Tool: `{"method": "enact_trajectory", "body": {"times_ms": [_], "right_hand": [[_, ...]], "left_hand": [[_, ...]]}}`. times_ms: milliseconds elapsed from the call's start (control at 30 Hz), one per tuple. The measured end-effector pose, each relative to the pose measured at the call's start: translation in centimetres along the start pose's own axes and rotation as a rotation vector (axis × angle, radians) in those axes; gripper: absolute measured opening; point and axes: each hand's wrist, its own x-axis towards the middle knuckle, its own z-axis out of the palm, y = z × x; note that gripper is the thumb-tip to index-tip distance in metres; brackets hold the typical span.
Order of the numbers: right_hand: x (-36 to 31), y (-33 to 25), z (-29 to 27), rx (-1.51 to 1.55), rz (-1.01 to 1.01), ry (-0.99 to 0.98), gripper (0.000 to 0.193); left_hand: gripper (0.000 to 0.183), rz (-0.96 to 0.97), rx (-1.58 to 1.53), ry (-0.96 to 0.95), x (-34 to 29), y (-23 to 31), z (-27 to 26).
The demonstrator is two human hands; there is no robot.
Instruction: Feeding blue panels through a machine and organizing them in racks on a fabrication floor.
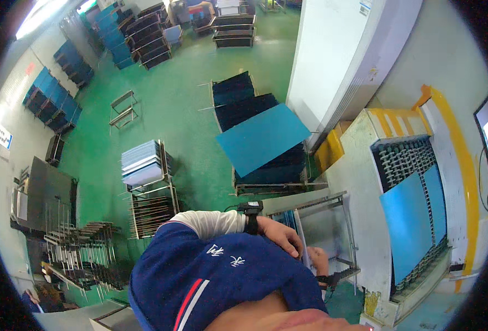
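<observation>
Head: left hand at rack holding panels

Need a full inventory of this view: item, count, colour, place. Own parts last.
Blue sheet: one, blue, upper centre, atop dark stacks
Dark stacks: several, blue-black, upper centre
Roller machine: one, off-white housing, right
Leaning panels: two, blue, against rollers
Metal rack: one, grey, beside hands
Panel edges: several, blue and pale, near hands
Pale panels: several, white-blue, racked left of centre
Wall stacks: several, blue, upper left
Column: one, white, upper right
Floor: one, green
Far items: too small to count
Left hand: one, bare, lower centre, black wristband
Right hand: one, bare, beside left
</observation>
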Motion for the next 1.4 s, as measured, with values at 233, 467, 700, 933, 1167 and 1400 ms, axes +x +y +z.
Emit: {"method": "enact_trajectory", "body": {"times_ms": [233,467,700,933,1167,1400], "right_hand": [[-2.7,-3.0,2.0,0.166,-0.008,0.139,0.042],[-3.6,-6.6,2.5,-0.061,-0.080,0.243,0.044],[-4.4,-8.4,3.2,0.044,-0.065,0.342,0.044],[-4.0,-7.9,3.0,0.050,-0.027,0.330,0.040],[-2.5,-4.2,3.8,-0.163,0.077,0.334,0.047],[-0.5,-2.0,4.2,-0.228,0.156,0.295,0.052]], "left_hand": [[0.041,0.057,0.029,-0.024,-1.5,-0.7,-0.1],[0.043,0.030,-0.028,-0.008,-3.6,-0.6,0.0],[0.045,0.043,-0.043,0.002,-5.4,-0.4,0.0],[0.047,0.070,-0.015,0.006,-6.2,-0.9,-0.2],[0.047,0.101,0.004,-0.006,-6.3,-1.3,-0.3],[0.047,0.118,0.030,-0.007,-6.8,-1.8,-0.8]]}}
